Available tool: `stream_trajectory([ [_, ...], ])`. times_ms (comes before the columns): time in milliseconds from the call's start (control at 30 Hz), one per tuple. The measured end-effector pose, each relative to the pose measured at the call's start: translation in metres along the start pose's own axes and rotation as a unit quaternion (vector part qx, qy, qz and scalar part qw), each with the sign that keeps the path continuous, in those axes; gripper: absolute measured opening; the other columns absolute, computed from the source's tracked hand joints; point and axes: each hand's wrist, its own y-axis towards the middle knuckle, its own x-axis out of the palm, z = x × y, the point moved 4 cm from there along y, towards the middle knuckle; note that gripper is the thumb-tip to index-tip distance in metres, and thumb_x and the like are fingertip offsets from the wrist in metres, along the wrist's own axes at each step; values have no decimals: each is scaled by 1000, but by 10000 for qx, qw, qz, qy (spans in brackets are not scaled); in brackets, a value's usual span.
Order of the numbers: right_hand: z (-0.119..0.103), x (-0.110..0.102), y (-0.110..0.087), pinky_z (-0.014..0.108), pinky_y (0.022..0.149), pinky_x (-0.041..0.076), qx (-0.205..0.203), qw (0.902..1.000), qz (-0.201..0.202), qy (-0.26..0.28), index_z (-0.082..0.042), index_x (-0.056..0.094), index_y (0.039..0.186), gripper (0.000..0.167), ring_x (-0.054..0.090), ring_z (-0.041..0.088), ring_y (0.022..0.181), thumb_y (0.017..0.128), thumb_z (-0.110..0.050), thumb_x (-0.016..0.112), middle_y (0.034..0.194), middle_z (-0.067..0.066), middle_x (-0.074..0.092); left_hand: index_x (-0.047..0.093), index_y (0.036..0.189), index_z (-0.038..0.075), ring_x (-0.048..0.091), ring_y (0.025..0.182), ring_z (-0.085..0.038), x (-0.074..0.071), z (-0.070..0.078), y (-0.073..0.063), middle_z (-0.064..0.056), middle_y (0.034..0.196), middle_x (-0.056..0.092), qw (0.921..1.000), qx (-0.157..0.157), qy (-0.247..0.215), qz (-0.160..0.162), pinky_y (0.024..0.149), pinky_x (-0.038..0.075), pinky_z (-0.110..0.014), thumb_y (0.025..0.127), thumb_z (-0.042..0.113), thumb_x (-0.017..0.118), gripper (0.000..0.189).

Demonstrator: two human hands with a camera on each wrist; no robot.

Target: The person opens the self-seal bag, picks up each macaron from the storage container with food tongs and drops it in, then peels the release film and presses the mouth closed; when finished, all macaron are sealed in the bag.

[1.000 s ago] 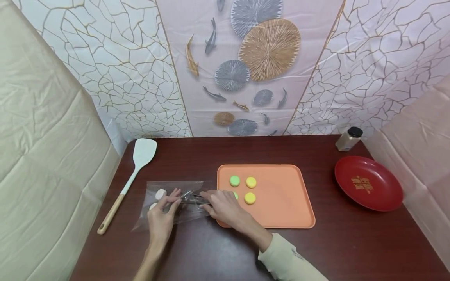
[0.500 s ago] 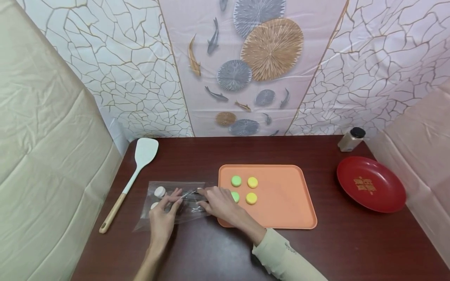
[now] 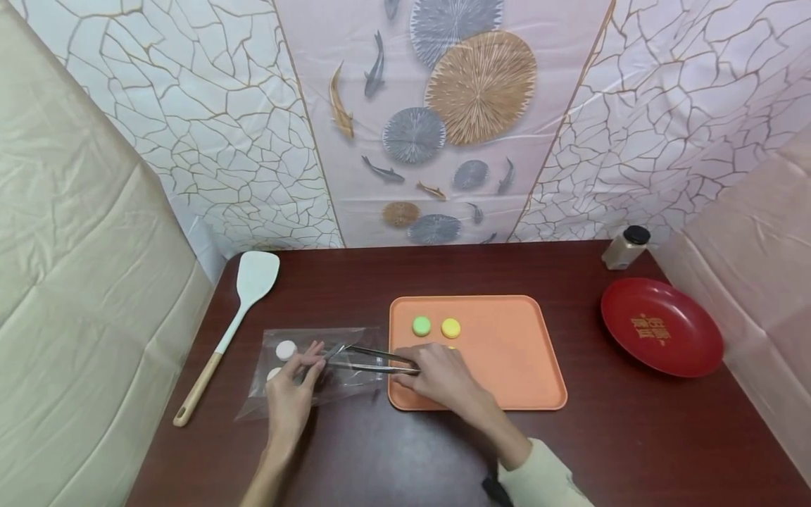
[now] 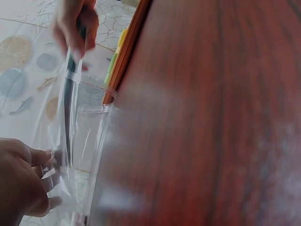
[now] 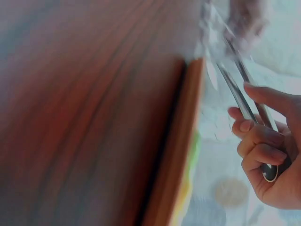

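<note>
My left hand point(image 3: 293, 394) pinches a clear plastic bag point(image 3: 363, 339) lying on the table, left of the orange tray. Two white round macarons point(image 3: 286, 351) show inside the bag, the nearer one partly behind my fingers. My right hand point(image 3: 440, 373), above the tray's left part, grips metal tongs point(image 3: 374, 367). The tongs point left, their front end inside the bag beside my left fingertips. In the right wrist view, fingers curl round the tongs' handle point(image 5: 270, 172). Any item between the tongs' tips cannot be made out.
On the orange tray point(image 3: 507, 352) sit a green macaron point(image 3: 421, 326) and a yellow macaron point(image 3: 450, 328); another yellow one peeks out behind my right hand. A white spatula point(image 3: 237, 317) lies left. A red plate point(image 3: 662, 327) and a black-lidded jar point(image 3: 625, 248) stand right.
My right hand has moved right with the tongs, so more of their length shows outside the bag. It now hides the nearer green macaron. My left hand stays on the bag.
</note>
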Motion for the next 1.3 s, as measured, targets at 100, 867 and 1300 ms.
stream_trajectory([
  [100,13,-17,-19,24,50,37,63,9997,159,-159,-20,79,99,18,42,0,59,91,-30,92,63,-15,51,77,92,-3,77,117,-40,0,0,0,-18,115,82,9999,73,77,37,105,46,-5,91,-9,83,8],
  [867,100,-90,-143,26,50,35,1046,9854,799,-1083,-25,81,112,35,41,-2,59,83,-36,97,66,-22,44,78,96,-4,77,118,-39,-2,1,-3,-14,120,82,9994,-5,350,-60,103,39,2,97,-6,78,2],
  [1300,112,-91,-157,33,48,40,1322,9824,498,-1218,-25,82,119,40,53,8,61,84,-39,96,71,-18,60,80,98,0,78,116,-41,-4,0,-6,-12,122,82,9987,-79,489,-93,122,45,-30,100,3,77,5],
])
